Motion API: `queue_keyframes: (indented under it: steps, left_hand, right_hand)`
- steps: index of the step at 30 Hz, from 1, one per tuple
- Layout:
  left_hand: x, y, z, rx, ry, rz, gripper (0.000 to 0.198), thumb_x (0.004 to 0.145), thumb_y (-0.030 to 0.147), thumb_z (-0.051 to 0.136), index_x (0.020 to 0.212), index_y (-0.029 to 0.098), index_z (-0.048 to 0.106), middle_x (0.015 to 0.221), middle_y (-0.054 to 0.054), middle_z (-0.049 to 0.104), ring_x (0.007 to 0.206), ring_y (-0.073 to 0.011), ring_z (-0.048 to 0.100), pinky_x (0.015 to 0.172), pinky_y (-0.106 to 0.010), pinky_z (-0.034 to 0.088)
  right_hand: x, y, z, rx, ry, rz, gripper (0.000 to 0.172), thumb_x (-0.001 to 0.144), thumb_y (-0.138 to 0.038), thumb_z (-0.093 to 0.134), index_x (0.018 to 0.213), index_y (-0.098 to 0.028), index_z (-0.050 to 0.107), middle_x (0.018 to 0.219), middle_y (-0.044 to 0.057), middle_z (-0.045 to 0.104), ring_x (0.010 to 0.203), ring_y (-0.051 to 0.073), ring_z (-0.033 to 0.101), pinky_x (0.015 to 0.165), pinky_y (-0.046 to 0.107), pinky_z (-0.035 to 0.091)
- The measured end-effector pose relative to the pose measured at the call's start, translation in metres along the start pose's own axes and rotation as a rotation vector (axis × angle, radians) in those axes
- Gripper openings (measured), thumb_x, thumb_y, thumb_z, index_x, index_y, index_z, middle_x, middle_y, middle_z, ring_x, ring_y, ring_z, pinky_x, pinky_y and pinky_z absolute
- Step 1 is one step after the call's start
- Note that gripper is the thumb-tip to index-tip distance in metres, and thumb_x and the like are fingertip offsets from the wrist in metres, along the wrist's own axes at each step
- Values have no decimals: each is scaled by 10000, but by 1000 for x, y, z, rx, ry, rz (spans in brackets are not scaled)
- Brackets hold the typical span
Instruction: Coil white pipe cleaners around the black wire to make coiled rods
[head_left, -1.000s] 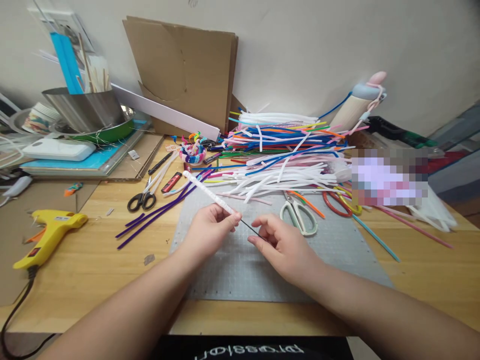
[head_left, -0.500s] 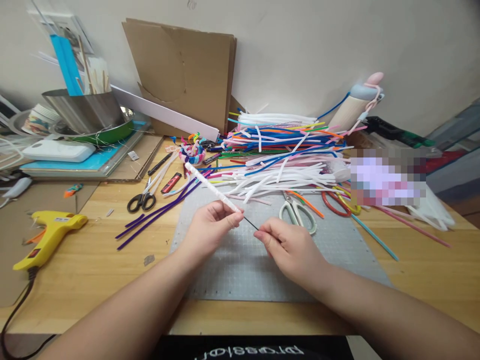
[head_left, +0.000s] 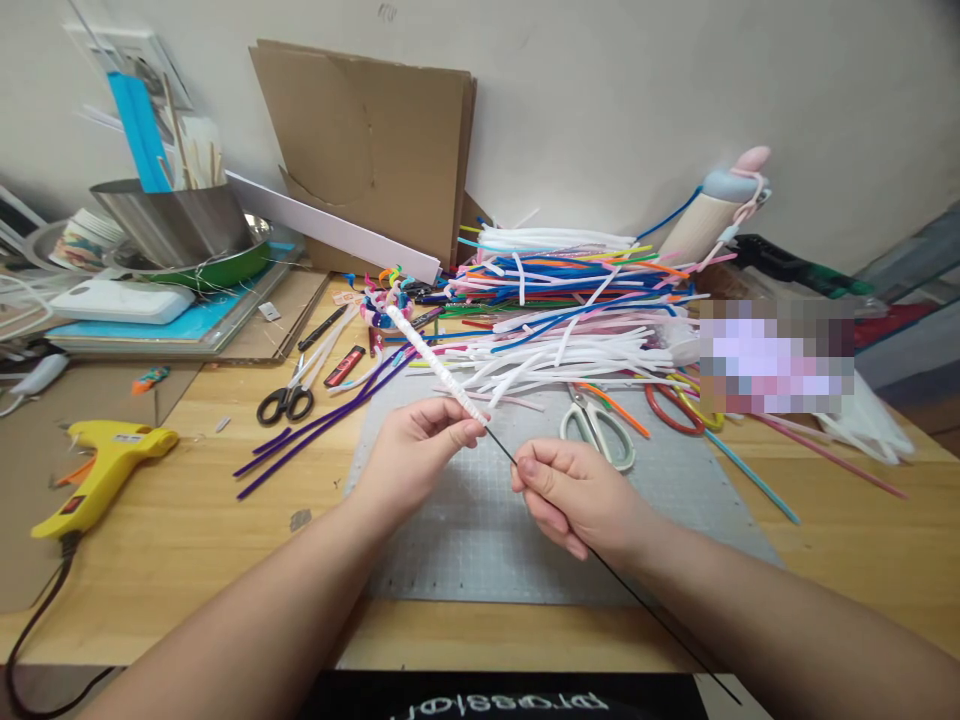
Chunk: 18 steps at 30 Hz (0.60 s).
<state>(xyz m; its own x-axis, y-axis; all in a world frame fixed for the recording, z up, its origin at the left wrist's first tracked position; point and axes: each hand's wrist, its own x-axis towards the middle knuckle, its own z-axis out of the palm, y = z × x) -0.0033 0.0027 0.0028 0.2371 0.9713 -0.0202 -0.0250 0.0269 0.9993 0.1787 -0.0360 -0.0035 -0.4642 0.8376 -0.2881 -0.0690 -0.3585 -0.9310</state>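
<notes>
My left hand (head_left: 420, 450) pinches the lower end of a white, ridged coil-like tube (head_left: 435, 365) between thumb and fingers. Out of that end runs a thin black rod (head_left: 664, 613), slanting down to the right. Closed around the rod is my right hand (head_left: 574, 490), a short way below the left. Beyond the right wrist the rod's free end reaches past the table's front edge. Both hands are above the grey cutting mat (head_left: 480, 560). Whether the rod runs the whole length inside the white tube is hidden.
Pipe cleaners (head_left: 577, 350) in many colours lie piled behind the mat. White-handled scissors (head_left: 598, 435) and black scissors (head_left: 285, 403) flank the hands. Purple pipe cleaners (head_left: 315, 430) and a yellow glue gun (head_left: 105, 470) lie left. A bottle (head_left: 705, 215) stands at back right.
My right hand's grip on the black rod has changed, with the fingers turned more into view. The rod's long lower part now shows below that hand. The white tube tilts slightly steeper.
</notes>
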Motion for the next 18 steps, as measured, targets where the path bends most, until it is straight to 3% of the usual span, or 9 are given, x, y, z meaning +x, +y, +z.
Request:
queue_keyframes:
  steps: [4, 8, 12, 15, 18]
  left_hand:
    - [1, 0, 0, -38, -14, -3, 126, 693, 272, 710, 729, 160, 668, 714, 0, 655, 664, -112, 552, 666, -236, 437]
    - [1, 2, -1, -31, -52, -39, 164, 681, 291, 717, 741, 150, 660, 713, -2, 650, 654, -114, 553, 644, -238, 428]
    - [-1, 1, 1, -47, -152, -92, 171, 686, 286, 709, 736, 136, 644, 684, -6, 643, 654, -119, 563, 655, -248, 427]
    - [-3, -2, 5, -66, -217, -157, 173, 688, 283, 704, 738, 128, 647, 672, -15, 649, 651, -120, 568, 654, -251, 426]
    - [-2, -5, 8, -89, -210, -179, 180, 673, 292, 713, 724, 132, 649, 652, -8, 645, 615, -108, 554, 630, -242, 422]
  right_hand:
    - [1, 2, 0, 179, -93, 36, 279, 860, -417, 520, 742, -164, 504, 383, -110, 389, 233, 18, 271, 262, 118, 196]
    - [3, 5, -1, 215, -141, 50, 253, 872, -393, 513, 755, -168, 502, 388, -110, 395, 244, 15, 275, 274, 113, 214]
    - [5, 7, 1, 206, -95, 39, 195, 855, -361, 541, 838, -171, 501, 488, -80, 502, 286, 22, 362, 291, 118, 242]
    - [5, 5, 2, 186, -56, 12, 185, 846, -340, 553, 811, -170, 488, 492, -78, 509, 279, 13, 340, 284, 115, 205]
    - [4, 4, 4, 115, 32, -20, 200, 832, -334, 568, 765, -168, 479, 462, -83, 491, 273, 7, 310, 282, 116, 180]
